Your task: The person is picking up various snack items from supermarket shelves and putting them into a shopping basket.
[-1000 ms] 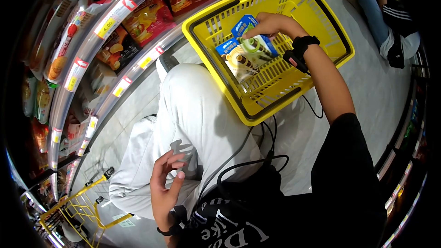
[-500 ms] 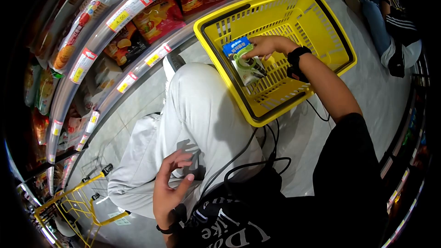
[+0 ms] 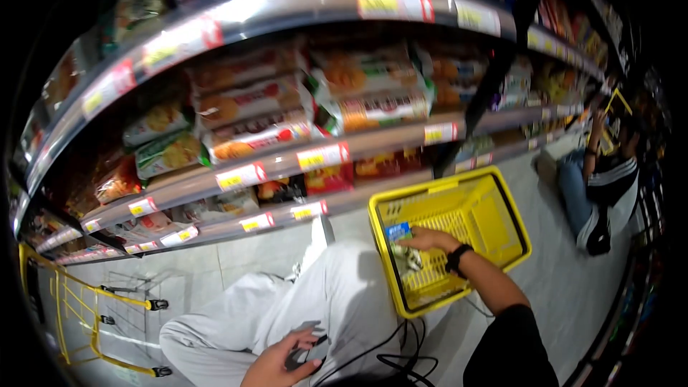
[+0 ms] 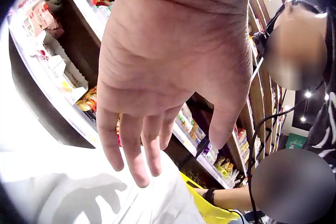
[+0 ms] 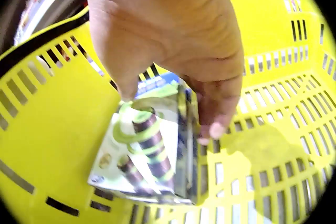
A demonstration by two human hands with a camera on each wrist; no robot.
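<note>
A yellow plastic basket (image 3: 459, 188) stands on the floor by my bent knee in light trousers (image 3: 337, 301). Inside it lies a blue and white snack box (image 3: 398, 233) printed with rolled wafers. My right hand (image 3: 424, 239), with a black wrist strap, reaches into the basket. In the right wrist view this right hand (image 5: 168, 40) pinches the snack box (image 5: 147, 150) between thumb and fingers, low against the basket's slotted bottom (image 5: 262, 182). My left hand (image 3: 283, 364) hovers over my thigh. The left wrist view shows the left hand (image 4: 157, 77) holding nothing, its fingers straight.
Curved shelves (image 3: 287, 161) of bagged snacks with red and yellow price tags run along the left. Another person (image 3: 602, 193) sits on the floor at the far right. A yellow trolley frame (image 3: 64, 301) stands at the left. Black cables (image 3: 387, 358) hang by my waist.
The head view has tilted up from the basket to the shelves. My right hand has lowered the snack box deeper into the basket. The left hand stays over the thigh.
</note>
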